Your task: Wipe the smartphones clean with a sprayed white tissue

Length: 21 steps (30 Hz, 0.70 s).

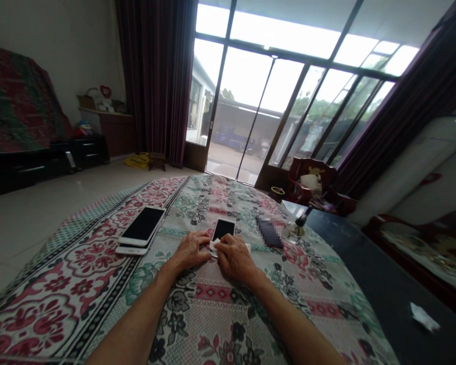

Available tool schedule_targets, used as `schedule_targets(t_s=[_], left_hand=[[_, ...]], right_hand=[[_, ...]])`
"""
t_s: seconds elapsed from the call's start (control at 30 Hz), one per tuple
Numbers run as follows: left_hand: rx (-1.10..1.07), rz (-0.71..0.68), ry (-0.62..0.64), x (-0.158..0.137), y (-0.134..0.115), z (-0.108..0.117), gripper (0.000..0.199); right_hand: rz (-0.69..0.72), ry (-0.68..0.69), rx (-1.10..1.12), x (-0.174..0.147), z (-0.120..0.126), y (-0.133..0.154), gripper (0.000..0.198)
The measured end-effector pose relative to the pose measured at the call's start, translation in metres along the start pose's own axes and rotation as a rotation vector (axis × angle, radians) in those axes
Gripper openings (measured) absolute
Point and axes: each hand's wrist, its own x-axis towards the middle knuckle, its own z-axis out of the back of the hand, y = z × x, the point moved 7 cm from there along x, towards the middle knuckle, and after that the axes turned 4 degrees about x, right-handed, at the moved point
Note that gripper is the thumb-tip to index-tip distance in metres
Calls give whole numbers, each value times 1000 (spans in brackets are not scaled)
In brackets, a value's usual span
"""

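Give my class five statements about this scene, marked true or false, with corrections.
1. The left hand and right hand are both at the middle phone. True.
2. The middle phone's screen is brightly lit. False: it is dark.
3. The stacked phones lie to the right of both hands. False: they lie to the left.
4. The tablecloth is plain white. False: it has a flower pattern.
5. A crumpled white item lies on the dark surface at right. True.

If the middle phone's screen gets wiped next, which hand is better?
Probably the right hand: it's over the lower part of the phone, pinching what looks like white tissue. The left hand is at the phone's left edge, maybe better for steadying.
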Motion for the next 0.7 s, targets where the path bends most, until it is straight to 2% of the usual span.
schedule_targets(t_s=[0.27, 0.53, 0.7], left_hand=[[86, 51, 7, 1, -4, -2, 40], [109, 54, 67, 4, 0, -7, 41], [111, 71, 82, 4, -2, -5, 40]], right_hand=[[-26, -10, 3, 6, -1, -11, 22], [-116, -2, -74, 50, -7, -41, 28], [-234, 40, -142, 77, -11, -57, 29]])
